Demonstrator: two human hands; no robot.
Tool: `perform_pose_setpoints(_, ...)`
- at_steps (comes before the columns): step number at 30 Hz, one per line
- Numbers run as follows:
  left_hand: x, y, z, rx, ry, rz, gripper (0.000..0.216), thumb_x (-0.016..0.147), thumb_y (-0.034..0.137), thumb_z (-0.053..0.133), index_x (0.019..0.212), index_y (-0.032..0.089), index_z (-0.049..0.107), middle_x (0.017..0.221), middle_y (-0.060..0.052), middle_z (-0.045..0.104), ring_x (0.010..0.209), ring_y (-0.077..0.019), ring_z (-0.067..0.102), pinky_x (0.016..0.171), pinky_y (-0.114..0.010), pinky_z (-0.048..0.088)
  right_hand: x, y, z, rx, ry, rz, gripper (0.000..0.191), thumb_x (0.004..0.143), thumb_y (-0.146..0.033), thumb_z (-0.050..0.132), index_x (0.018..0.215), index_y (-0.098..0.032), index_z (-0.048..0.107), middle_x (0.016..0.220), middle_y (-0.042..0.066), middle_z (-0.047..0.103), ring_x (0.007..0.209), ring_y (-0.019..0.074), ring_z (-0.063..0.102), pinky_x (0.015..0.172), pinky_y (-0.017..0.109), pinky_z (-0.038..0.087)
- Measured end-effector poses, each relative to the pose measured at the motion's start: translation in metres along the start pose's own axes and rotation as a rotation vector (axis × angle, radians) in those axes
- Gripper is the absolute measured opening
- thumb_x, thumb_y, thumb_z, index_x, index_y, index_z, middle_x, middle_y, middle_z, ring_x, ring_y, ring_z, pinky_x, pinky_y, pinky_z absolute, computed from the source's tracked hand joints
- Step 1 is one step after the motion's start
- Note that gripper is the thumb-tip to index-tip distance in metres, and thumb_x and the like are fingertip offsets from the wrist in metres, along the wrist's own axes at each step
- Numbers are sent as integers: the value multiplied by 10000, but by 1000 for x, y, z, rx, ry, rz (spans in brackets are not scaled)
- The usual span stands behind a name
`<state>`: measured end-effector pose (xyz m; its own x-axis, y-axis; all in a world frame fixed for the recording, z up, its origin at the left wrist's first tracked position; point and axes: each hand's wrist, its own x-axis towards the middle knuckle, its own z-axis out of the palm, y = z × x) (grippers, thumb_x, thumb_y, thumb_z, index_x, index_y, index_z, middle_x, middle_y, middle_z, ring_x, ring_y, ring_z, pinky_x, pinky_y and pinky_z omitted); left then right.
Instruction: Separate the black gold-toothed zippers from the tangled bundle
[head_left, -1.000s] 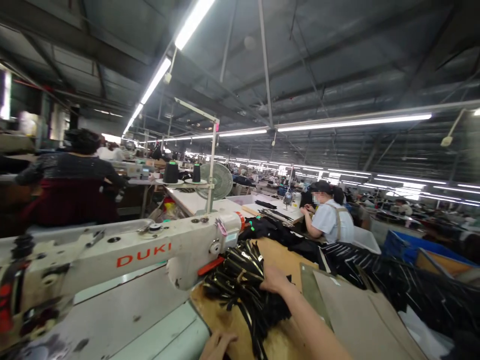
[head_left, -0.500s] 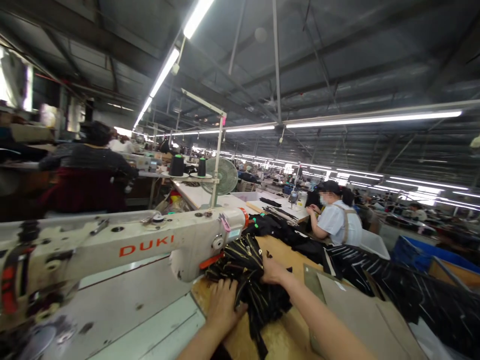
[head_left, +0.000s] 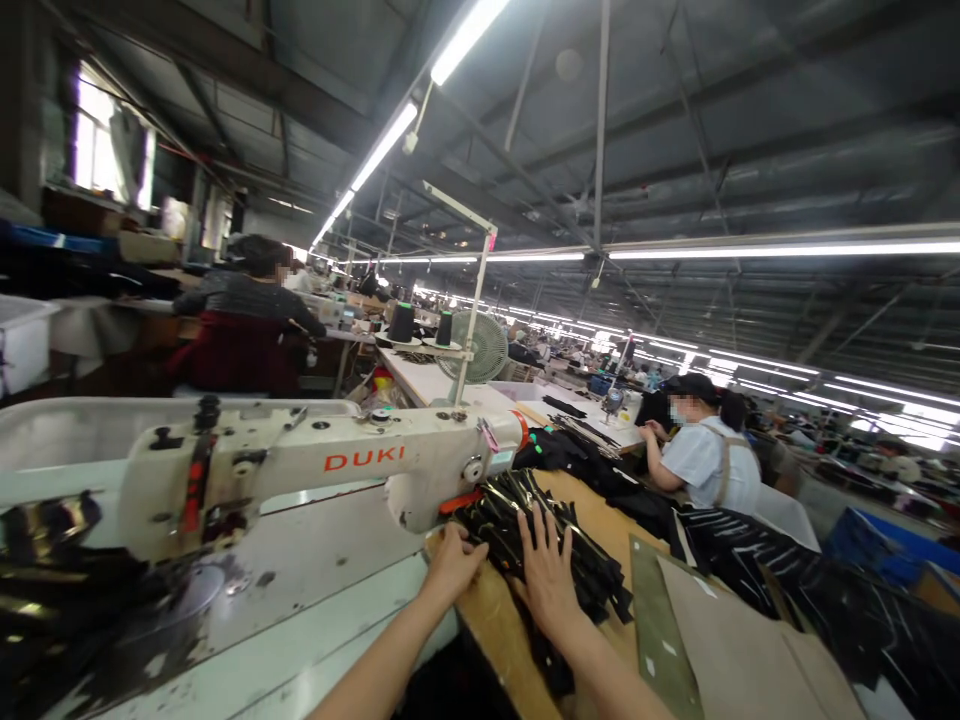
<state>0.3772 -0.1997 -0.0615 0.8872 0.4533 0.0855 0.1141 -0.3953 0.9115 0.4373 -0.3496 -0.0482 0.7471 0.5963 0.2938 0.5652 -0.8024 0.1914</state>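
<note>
A pile of black strips with thin gold lines (head_left: pixel 596 560), which look like zippers, lies on a tan board to the right of the sewing machine (head_left: pixel 315 465). My right hand (head_left: pixel 551 580) rests flat on the pile, its fingers spread. At the pile's left edge, my left hand (head_left: pixel 452 565) has its fingers curled and pressed together. What they pinch, if anything, is too small to make out. Under the machine's needle end, more black and gold pieces (head_left: pixel 67 590) lie at the far left.
Olive and beige panels (head_left: pixel 739 625) lie right of the pile, beside striped black fabric (head_left: pixel 795 570). Black thread cones (head_left: pixel 401 322) and a fan (head_left: pixel 480 348) stand behind the machine. One co-worker (head_left: pixel 709 440) sits at the right, another (head_left: pixel 240 320) at the left.
The bunched strips are now spread flatter on the board. My right hand has gone from gripping them to lying open on top. The view has swung left, showing the pieces by the needle.
</note>
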Motion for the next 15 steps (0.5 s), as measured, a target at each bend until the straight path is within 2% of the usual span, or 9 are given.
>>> perform_pose_setpoints(2,-30,-3,-17,-51,28,9,191,963,231,570,1129,136,574,984,-42,638,774,-164,632,786,-371,533,-8,2,0,-14,27,-26,850,831,-304,700,1537,-147,253,1606,190,146,1471,400,149,1142,654,138)
perform_pose_setpoints(4,-72,-12,-39,-77,40,18,239,919,174,590,1152,138,552,1043,-57,629,805,-165,622,792,-352,514,-16,6,2,-3,84,-74,861,781,-326,731,1507,-117,318,1582,220,223,1440,434,225,1110,682,191)
perform_pose_setpoints(6,-114,-29,-61,-96,-14,-7,351,809,129,664,1143,139,557,871,-23,650,718,-158,609,701,-295,494,-16,3,12,-19,348,-116,758,767,-370,662,1439,-109,427,1535,232,332,1389,456,314,1077,713,229)
perform_pose_setpoints(7,-133,-40,-73,-102,-40,-28,395,745,130,714,1118,150,585,814,-8,646,709,-159,603,686,-280,484,-13,-4,18,38,446,-162,697,779,-416,609,1387,-98,489,1482,258,403,1343,479,372,1054,719,267)
perform_pose_setpoints(8,-150,-52,-85,-114,-74,-60,360,701,140,752,1039,156,629,741,12,631,673,-156,597,664,-274,480,-10,-18,24,129,485,-229,646,808,-459,544,1353,-113,529,1430,251,468,1291,470,439,1028,690,339)
perform_pose_setpoints(10,-182,-76,-112,-144,-96,-131,171,708,207,761,854,172,679,648,27,609,635,-157,592,656,-284,477,-10,-63,23,355,426,-457,476,880,-472,468,1230,-191,627,1277,196,605,1134,377,596,930,529,507)
perform_pose_setpoints(11,-198,-87,-126,-161,-82,-161,103,732,250,743,786,182,687,631,25,612,631,-162,591,664,-292,472,-16,-93,15,465,320,-636,406,913,-445,472,1205,-220,639,1229,162,640,1103,319,628,904,433,542)
perform_pose_setpoints(13,-228,-105,-153,-193,-15,-207,125,761,325,699,747,201,712,638,14,631,643,-177,584,676,-300,447,-36,-161,-13,659,114,-878,292,968,-341,467,1205,-269,623,1151,80,678,1064,217,654,901,302,546)
perform_pose_setpoints(15,-253,-117,-177,-239,49,-242,177,725,373,710,759,201,736,618,12,613,616,-174,546,646,-289,407,-56,-235,-45,762,-26,-963,246,965,-225,499,1179,-263,612,1114,46,672,1034,183,654,895,269,541)
